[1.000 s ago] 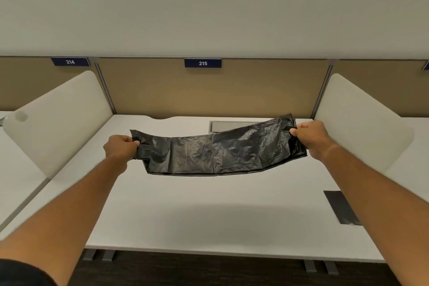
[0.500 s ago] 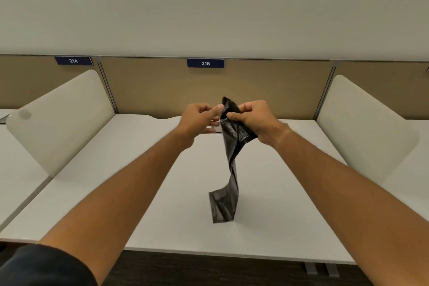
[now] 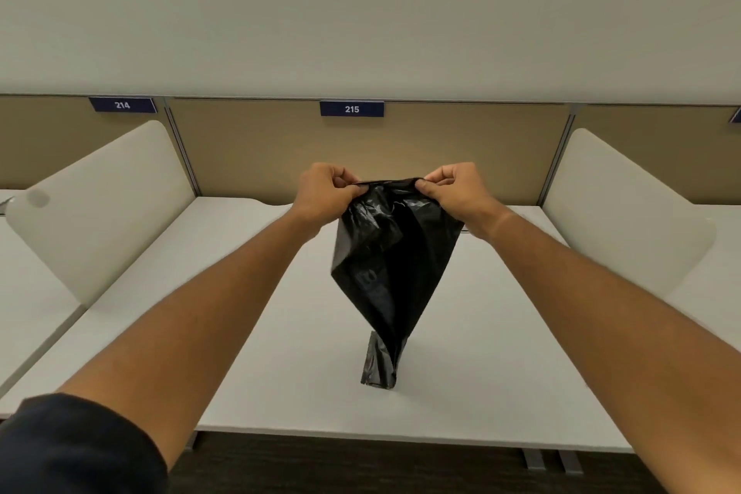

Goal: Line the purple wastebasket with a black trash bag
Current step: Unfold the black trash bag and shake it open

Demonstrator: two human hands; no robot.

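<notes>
A black trash bag (image 3: 391,265) hangs in the air over the white desk (image 3: 481,353), wide at the top and narrowing to a folded tail near the desk surface. My left hand (image 3: 326,194) pinches the bag's top edge on the left. My right hand (image 3: 453,188) pinches the same edge on the right, a short gap apart, so the top is stretched between them. No purple wastebasket is in view.
White divider panels stand on the desk at the left (image 3: 100,205) and right (image 3: 617,213). A tan partition (image 3: 260,156) with number plates 214 and 215 closes the back. The desk's front edge lies near me, with dark floor below.
A second ago the bag was stretched wide and flat between my hands. The hands came together at its top, and now they have moved slightly apart, spreading the top edge while the bag hangs down.
</notes>
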